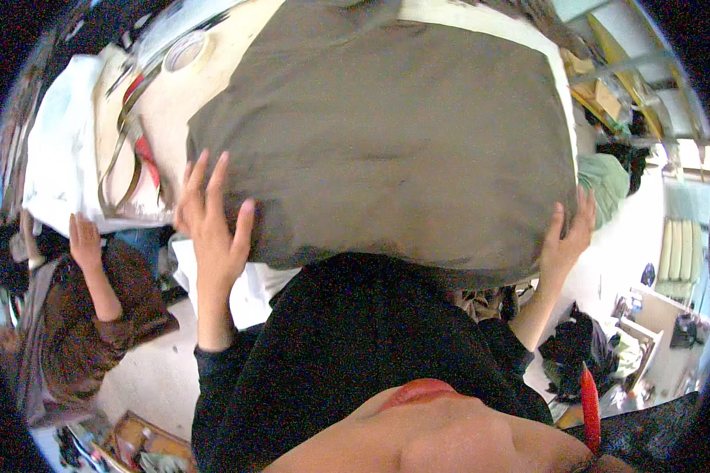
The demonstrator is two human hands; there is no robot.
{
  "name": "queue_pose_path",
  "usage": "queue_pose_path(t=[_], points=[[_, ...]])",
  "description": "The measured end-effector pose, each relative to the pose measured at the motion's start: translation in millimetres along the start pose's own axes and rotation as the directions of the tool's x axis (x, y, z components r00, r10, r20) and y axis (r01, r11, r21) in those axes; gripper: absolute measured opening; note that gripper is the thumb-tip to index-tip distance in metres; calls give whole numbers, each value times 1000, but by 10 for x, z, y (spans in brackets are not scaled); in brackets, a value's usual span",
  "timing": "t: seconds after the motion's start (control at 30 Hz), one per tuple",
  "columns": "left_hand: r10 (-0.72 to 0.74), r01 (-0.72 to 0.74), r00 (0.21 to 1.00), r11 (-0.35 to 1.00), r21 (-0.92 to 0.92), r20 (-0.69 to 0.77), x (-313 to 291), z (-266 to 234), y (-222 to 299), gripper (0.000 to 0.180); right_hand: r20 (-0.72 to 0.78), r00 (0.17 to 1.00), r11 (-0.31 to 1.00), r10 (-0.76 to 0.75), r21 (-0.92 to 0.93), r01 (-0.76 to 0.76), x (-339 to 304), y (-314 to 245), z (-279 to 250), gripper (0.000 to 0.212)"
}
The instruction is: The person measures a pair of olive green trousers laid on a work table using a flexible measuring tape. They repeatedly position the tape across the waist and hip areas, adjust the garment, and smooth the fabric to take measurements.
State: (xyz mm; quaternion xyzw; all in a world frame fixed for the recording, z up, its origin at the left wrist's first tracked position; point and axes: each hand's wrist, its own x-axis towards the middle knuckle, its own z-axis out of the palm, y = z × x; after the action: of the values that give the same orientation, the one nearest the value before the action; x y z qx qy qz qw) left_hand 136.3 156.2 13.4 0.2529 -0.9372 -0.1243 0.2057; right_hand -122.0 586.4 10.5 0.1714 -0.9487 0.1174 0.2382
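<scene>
An olive-brown fabric panel (386, 150) lay spread on the pale table (237, 35), its near edge against the person's body. The left hand (211, 209) rested at its left edge, fingers and thumb wide apart, holding nothing; the right hand (566, 232) touched the right edge near the near corner, but whether it pinched cloth could not be told. Such opposite placing probably kept the panel flat and square. Its broad part stretched left to right; a narrower part pointed far, cut off by the frame, so the whole long axis stayed uncertain.
</scene>
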Motion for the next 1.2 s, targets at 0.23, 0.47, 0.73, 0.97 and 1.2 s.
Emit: queue_pose_path(t=[0.23, 0.47, 0.73, 0.97, 1.2], points=[[21, -43, 990, 987, 156, 141, -57, 76, -84, 58, 385, 902, 975, 198, -171, -141, -244, -220, 45, 57], [-73, 50, 965, 994, -96, -251, 318, 49, -315, 47, 176, 984, 1000, 0, 7, -1, -67, -233, 120, 56], [-520, 573, 817, 780, 252, -248, 592, 47, -914, 43, 384, 922, 998, -55, 38, 44, 105, -474, 244, 55], [113, -181, 983, 753, -632, -147, 810, 345, 98, 31, 384, 921, 998, -60, 38, 49, 112, -458, 238, 54], [683, -659, 726, 662, -357, -74, 328, 460, 1258, 58, 309, 951, 993, -20, -106, 55, 102, -549, 121, 46]])
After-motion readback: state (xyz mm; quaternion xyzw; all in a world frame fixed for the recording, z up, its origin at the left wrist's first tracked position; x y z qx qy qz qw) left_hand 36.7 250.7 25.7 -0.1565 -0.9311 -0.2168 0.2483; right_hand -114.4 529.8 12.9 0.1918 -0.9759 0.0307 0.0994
